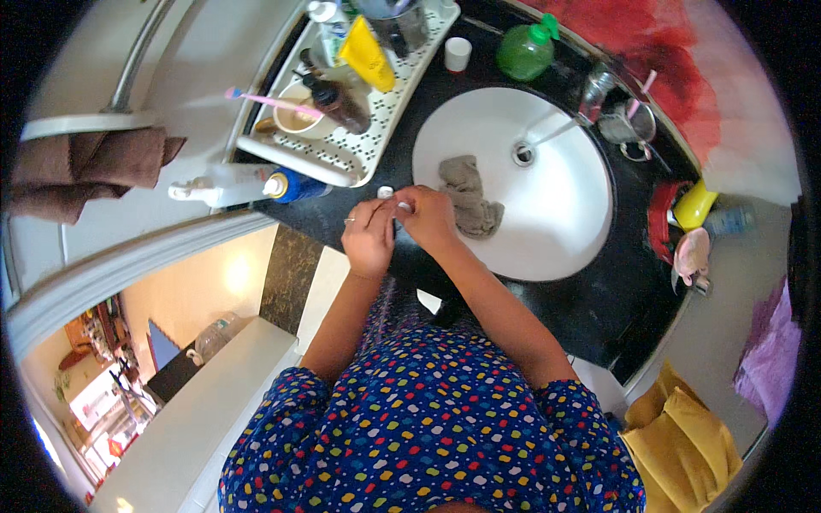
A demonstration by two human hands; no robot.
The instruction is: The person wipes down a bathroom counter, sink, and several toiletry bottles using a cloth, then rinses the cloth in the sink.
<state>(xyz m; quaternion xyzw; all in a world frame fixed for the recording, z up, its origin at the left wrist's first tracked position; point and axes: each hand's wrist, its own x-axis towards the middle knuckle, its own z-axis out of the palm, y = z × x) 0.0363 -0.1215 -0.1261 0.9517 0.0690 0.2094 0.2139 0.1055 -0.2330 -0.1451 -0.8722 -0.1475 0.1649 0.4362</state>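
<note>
My left hand (369, 238) and my right hand (429, 221) meet over the black counter (338, 205), beside the left rim of the white sink (564, 231). The fingers of both are bent and pinched together. A small white piece (385, 193) shows at the fingertips, and a bit of white also shows between the hands. Whether these belong to one thing I cannot tell, as the fingers cover most of it. A crumpled grey-brown cloth (470, 197) lies in the sink, just right of my right hand.
A white perforated tray (346, 167) holds a yellow tube (366, 56), a dark pump bottle (340, 103) and a mug with a pink toothbrush (274, 103). A blue bottle (295, 186) stands left of my hands. Behind the sink are a green pump bottle (526, 51) and a metal mug (629, 126).
</note>
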